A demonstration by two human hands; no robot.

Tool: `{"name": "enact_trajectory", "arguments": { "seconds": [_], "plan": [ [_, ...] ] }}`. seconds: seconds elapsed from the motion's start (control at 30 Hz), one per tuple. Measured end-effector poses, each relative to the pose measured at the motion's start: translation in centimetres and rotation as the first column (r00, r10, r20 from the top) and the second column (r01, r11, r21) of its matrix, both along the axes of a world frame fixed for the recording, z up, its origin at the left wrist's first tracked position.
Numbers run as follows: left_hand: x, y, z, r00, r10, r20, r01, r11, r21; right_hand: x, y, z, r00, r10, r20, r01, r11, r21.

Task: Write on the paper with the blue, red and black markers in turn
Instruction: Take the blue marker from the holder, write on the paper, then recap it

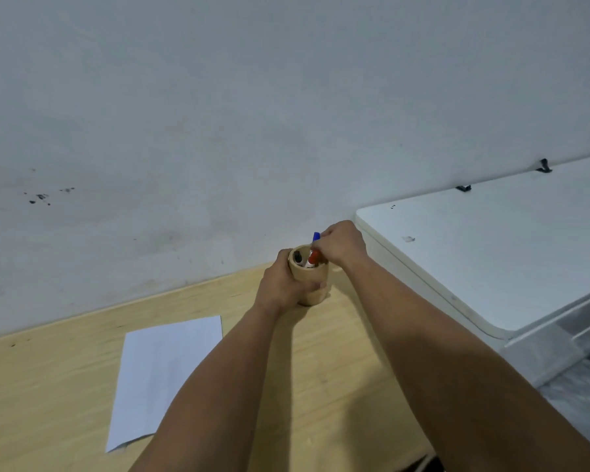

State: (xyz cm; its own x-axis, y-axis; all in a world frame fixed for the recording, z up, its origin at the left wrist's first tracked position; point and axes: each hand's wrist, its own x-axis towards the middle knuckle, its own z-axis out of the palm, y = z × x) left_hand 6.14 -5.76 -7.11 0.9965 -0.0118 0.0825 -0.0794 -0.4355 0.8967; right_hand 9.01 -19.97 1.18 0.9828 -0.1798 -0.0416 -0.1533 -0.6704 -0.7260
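A round wooden pen holder (315, 279) stands on the wooden desk (48, 386) near the wall. My left hand (281, 287) is wrapped around its left side. My right hand (341, 243) hovers over its rim with the fingers pinched on the blue marker (316, 236), whose cap sticks up past the hand. The red marker (314, 257) and the black marker (298, 257) stand inside the holder. A blank white sheet of paper (160, 373) lies flat on the desk to the left, partly under my left forearm.
A pale wall (286, 114) rises straight behind the desk. A white table or cabinet top (498, 253) stands higher than the desk on the right, close to the holder. The desk's right edge drops off beneath my right forearm.
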Motion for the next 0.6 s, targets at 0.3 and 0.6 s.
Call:
{"name": "enact_trajectory", "arguments": {
  "seconds": [0.3,0.6],
  "plan": [
    [-0.5,-0.4,1.1,0.999,0.001,-0.052,0.002,0.999,0.052,-1.4,0.1,3.7,0.962,-0.098,0.255,0.046,0.979,0.2],
    [-4.1,5.9,10.3,0.996,0.053,0.065,-0.069,0.959,0.276,-5.0,3.8,10.9,0.826,0.043,0.563,-0.285,0.892,0.35]
  ]
}}
